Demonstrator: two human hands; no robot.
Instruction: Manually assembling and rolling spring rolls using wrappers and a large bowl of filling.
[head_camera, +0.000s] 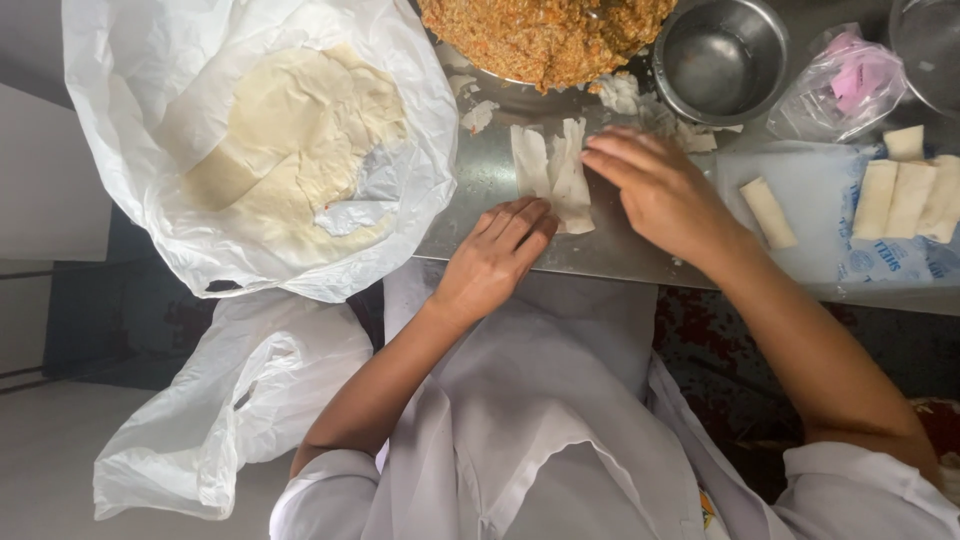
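Wrappers (290, 140), thin and pale, sit stacked in an open white plastic bag (150, 60) at the left of the steel bench (480, 190), probably to keep them from drying. One folded wrapper (555, 170) lies flat on the bench before the person. The left hand (495, 255) presses its near edge with flat fingers; its grip is open, clasping nothing. The right hand (655, 190) rests its fingertips on the wrapper's right side, grip likewise open. A bowl of orange-brown filling (545, 35) stands just beyond, within reach. Finished rolls (905, 195) line up at the right.
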